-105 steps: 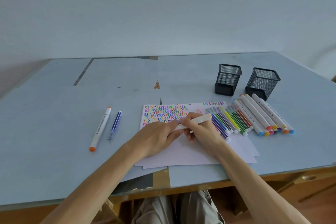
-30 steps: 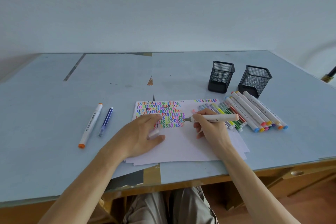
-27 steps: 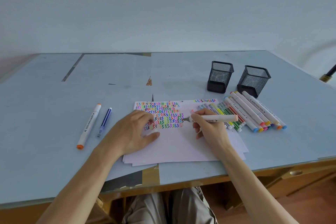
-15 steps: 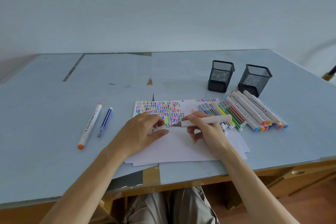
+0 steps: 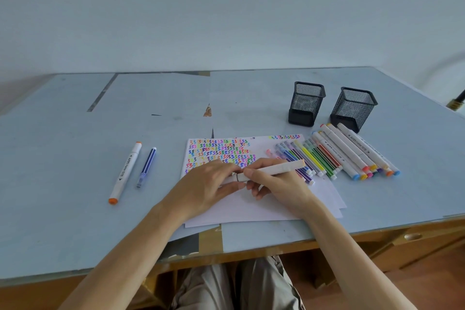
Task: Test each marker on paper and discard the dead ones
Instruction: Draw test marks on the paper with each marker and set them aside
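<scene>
My right hand [image 5: 278,185] grips a white marker [image 5: 274,170] that lies nearly level over the paper [image 5: 276,206]. My left hand [image 5: 206,187] holds the marker's cap at its left end, where cap and barrel meet. The sheet's upper part is filled with rows of coloured squiggles [image 5: 221,152]. A row of thin and thick markers [image 5: 337,156] lies on the paper's right edge. Left of the paper lie an orange-tipped white marker [image 5: 125,172] and a blue pen [image 5: 146,167].
Two black mesh pen cups [image 5: 306,103] [image 5: 353,108] stand behind the marker row. The blue table top [image 5: 75,209] ends at a wooden front edge near my knees. A wall rises right behind the table.
My right hand lifted the marker tip off the squiggles and turned it level. My left hand brought the cap up to the tip, and the two now meet.
</scene>
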